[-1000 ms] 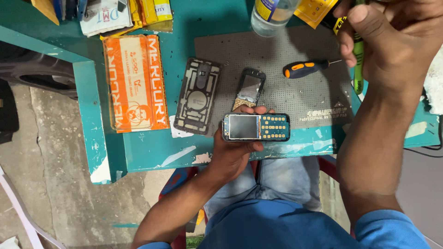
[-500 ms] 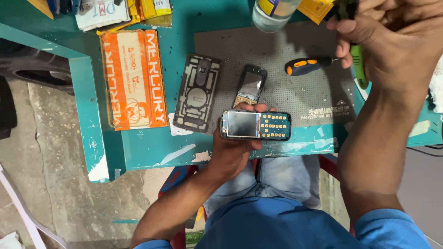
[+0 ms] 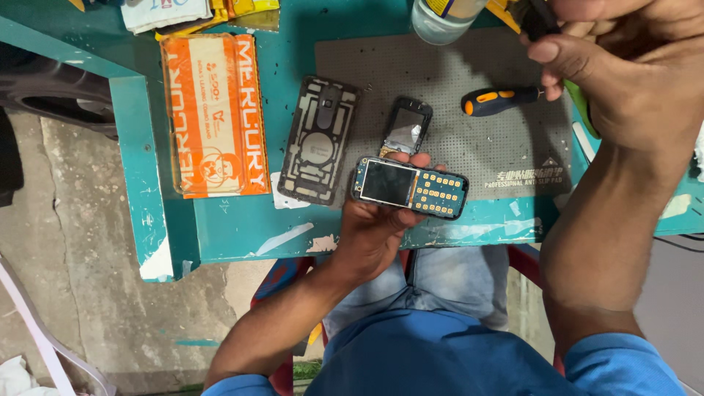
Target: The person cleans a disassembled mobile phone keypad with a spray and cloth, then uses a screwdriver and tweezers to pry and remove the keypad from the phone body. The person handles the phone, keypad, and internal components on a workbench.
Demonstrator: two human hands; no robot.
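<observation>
The left hand (image 3: 378, 227) has its fingers clamped on a stripped blue phone circuit board with a dark screen and yellow keypad contacts (image 3: 408, 188), held level over the near edge of the teal painted surface (image 3: 242, 227), just in front of the grey anti-slip mat (image 3: 469, 73). The right hand (image 3: 631, 73) is raised at upper right, fingers closed around a slim green-handled tool (image 3: 583, 110). On the mat lie a small black phone frame (image 3: 405, 126), a dark rectangular phone housing (image 3: 319, 139) and an orange-and-black screwdriver (image 3: 499, 100); an orange flat packet (image 3: 214, 114) lies well to the left.
</observation>
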